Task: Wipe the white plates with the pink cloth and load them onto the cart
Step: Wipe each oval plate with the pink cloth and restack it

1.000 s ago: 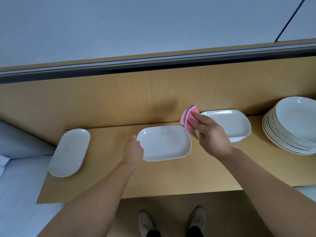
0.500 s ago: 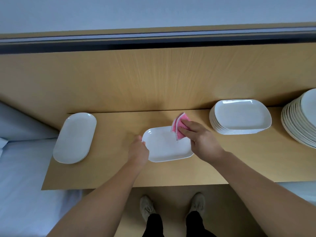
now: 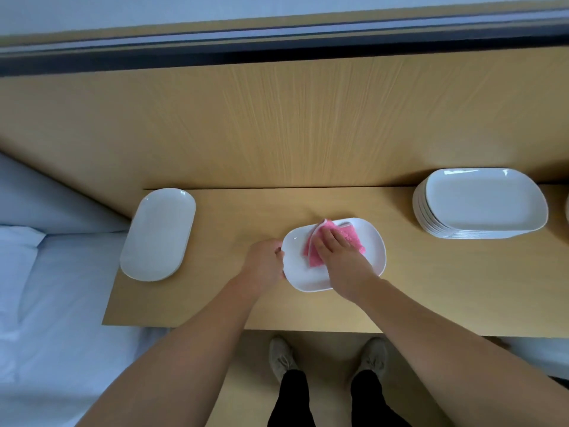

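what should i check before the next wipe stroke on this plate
1. Pink cloth lies on the plate: ok.
2. Right hand presses flat on the cloth: ok.
3. Left hand grips the plate's left rim: ok.
4. Plate sits fully on the table, back from its near edge: ok.
5. Stack of plates stands apart to the right: ok.
6. Cart ready for loading: cannot tell, not in view.

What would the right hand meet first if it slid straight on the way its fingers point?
The right hand, pressing the pink cloth, points away and slightly left. It would first meet the far rim of the plate, then bare table, then the wooden panel, though depth is unclear.
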`<state>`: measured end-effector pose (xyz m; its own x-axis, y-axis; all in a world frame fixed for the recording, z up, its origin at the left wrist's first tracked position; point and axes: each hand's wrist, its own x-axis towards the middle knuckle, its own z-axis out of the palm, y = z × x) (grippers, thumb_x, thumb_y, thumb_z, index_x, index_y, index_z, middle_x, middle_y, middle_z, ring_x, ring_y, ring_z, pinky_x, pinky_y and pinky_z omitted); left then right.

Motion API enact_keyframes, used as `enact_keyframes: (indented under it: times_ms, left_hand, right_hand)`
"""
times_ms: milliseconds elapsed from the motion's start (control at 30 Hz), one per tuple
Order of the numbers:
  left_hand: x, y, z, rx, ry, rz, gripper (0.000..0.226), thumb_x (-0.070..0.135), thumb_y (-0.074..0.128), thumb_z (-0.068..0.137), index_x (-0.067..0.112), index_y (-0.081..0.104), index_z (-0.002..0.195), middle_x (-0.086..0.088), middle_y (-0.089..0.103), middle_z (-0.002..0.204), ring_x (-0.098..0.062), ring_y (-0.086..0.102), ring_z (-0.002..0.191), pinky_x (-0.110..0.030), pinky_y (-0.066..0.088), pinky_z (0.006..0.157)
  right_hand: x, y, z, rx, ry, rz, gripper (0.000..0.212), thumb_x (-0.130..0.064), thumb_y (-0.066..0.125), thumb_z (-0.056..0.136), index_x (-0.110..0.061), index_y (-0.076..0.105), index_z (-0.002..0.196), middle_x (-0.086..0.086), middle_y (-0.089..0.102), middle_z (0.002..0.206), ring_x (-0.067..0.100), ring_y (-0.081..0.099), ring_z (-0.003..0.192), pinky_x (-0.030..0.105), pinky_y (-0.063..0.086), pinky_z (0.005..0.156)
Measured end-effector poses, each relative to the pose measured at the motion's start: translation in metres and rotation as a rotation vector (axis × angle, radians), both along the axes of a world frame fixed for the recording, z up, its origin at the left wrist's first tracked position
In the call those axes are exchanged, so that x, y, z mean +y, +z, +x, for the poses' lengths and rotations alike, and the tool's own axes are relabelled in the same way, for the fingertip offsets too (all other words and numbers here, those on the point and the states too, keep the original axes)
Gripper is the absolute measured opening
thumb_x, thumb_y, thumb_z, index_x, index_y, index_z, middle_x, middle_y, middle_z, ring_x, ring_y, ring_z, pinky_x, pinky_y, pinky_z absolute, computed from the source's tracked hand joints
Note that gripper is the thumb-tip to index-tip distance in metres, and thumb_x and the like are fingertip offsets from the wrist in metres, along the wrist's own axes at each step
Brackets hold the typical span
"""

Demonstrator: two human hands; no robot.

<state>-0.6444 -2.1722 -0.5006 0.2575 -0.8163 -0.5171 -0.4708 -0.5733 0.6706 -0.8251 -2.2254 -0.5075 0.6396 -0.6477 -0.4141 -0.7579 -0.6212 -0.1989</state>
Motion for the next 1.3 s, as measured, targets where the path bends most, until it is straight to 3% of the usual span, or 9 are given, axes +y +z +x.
enact_keyframes:
  times_ms: [167,333,533,700,900,1033,1133,1233,1300]
  left_hand:
    - [-0.001,-0.007,0.004,0.102,0.070,-0.003,0.025,-0.002,0.039,0.090,-0.004,0.064,0.086,-0.009,0.057,0.067,-0.021,0.056,0.058,-0.037,0.060,0.067]
    - [-0.005,0.001,0.003,0.128,0.098,0.008,0.031,-0.004,0.039,0.088,0.008,0.056,0.064,-0.006,0.054,0.064,-0.016,0.054,0.057,-0.024,0.055,0.053]
    - [-0.006,0.002,0.002,0.069,0.075,0.028,0.032,-0.004,0.039,0.087,0.009,0.051,0.061,-0.007,0.055,0.062,-0.016,0.058,0.053,-0.018,0.050,0.046]
    - [-0.008,-0.003,0.000,0.035,0.134,0.036,0.021,-0.001,0.042,0.083,-0.005,0.061,0.076,-0.020,0.063,0.072,-0.030,0.067,0.061,-0.039,0.060,0.058]
    - [-0.009,-0.002,-0.003,-0.004,0.148,0.030,0.025,-0.001,0.043,0.084,0.000,0.068,0.085,-0.022,0.069,0.084,-0.034,0.071,0.069,-0.046,0.060,0.062]
    - [-0.009,0.000,-0.005,-0.089,0.105,0.038,0.022,0.005,0.043,0.085,0.008,0.065,0.084,-0.012,0.068,0.082,-0.029,0.070,0.068,-0.041,0.060,0.065]
    - [-0.010,0.005,-0.006,-0.067,0.046,0.061,0.015,0.007,0.047,0.087,0.010,0.062,0.086,-0.011,0.068,0.084,-0.029,0.071,0.069,-0.041,0.060,0.068]
    - [-0.012,0.008,-0.008,-0.077,0.027,0.077,0.017,0.000,0.052,0.082,0.015,0.055,0.074,-0.007,0.063,0.076,-0.031,0.071,0.070,-0.036,0.059,0.064]
    - [-0.012,0.009,-0.010,-0.094,0.047,0.080,0.020,-0.001,0.051,0.080,0.017,0.052,0.070,-0.005,0.061,0.072,-0.031,0.070,0.071,-0.038,0.059,0.065]
  right_hand:
    - [0.003,-0.002,0.024,0.113,0.040,-0.072,0.080,-0.018,0.050,0.094,-0.008,-0.002,0.154,0.009,-0.002,0.162,0.029,-0.003,0.149,0.037,0.008,0.121]
    - [0.013,0.001,0.042,0.066,0.244,-0.126,0.063,-0.020,0.032,0.098,0.001,0.007,0.153,0.016,0.008,0.161,0.029,-0.001,0.149,0.040,-0.001,0.121]
    - [0.008,-0.003,0.030,-0.096,0.241,-0.021,0.065,-0.020,0.045,0.097,-0.011,0.015,0.154,0.007,0.007,0.163,0.024,-0.002,0.150,0.024,-0.022,0.108]
    - [0.006,-0.002,0.017,-0.214,0.280,0.108,0.065,-0.007,0.054,0.089,-0.021,0.035,0.149,-0.004,0.023,0.160,0.015,0.008,0.150,0.021,-0.008,0.115]
    - [0.005,-0.006,-0.001,-0.299,0.367,0.217,0.038,0.003,0.054,0.081,-0.021,0.065,0.108,-0.013,0.048,0.141,0.011,0.021,0.145,0.030,0.012,0.120]
    - [-0.002,-0.002,-0.005,-0.302,0.365,0.276,0.027,-0.009,0.046,0.086,-0.023,0.068,0.092,-0.018,0.053,0.131,0.003,0.023,0.140,0.027,0.012,0.119]
    - [-0.004,0.006,0.003,-0.284,0.298,0.250,0.032,-0.023,0.040,0.095,-0.023,0.069,0.081,-0.012,0.065,0.103,0.007,0.048,0.115,0.029,0.029,0.112]
    - [0.003,0.004,0.005,-0.275,0.282,0.163,0.026,-0.028,0.045,0.098,-0.018,0.066,0.112,-0.003,0.058,0.125,0.016,0.047,0.122,0.031,0.029,0.112]
    - [0.011,-0.001,0.000,-0.194,0.274,0.120,0.047,-0.034,0.038,0.100,-0.016,0.044,0.143,0.002,0.036,0.149,0.022,0.032,0.138,0.031,0.020,0.117]
